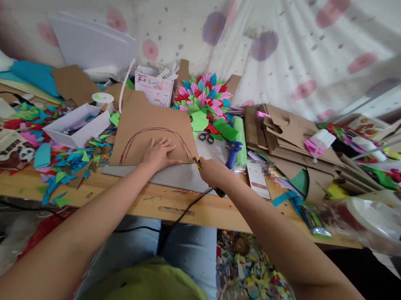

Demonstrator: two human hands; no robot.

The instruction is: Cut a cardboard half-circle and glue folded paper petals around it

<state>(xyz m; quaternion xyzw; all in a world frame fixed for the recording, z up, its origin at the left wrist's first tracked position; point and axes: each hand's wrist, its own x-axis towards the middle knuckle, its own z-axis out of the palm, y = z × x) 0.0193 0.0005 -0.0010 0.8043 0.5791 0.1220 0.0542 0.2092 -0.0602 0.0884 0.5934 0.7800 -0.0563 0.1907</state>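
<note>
A brown cardboard sheet with a dark arch drawn on it lies on a grey board in front of me. My left hand rests flat on the sheet inside the arch, fingers spread and thumb out to the right. At the sheet's right edge, my right hand grips a yellow-and-black utility knife. The knife's tip is near the right foot of the drawn line; whether the blade is in the cardboard is too small to tell. Black-handled scissors lie just beyond my right hand.
A blue glue gun stands right of the board. Behind are a colourful paper-petal piece and a white box. Folded brown cardboard is stacked right. Left lie a white tray and paper scraps. A black cable crosses the table's front edge.
</note>
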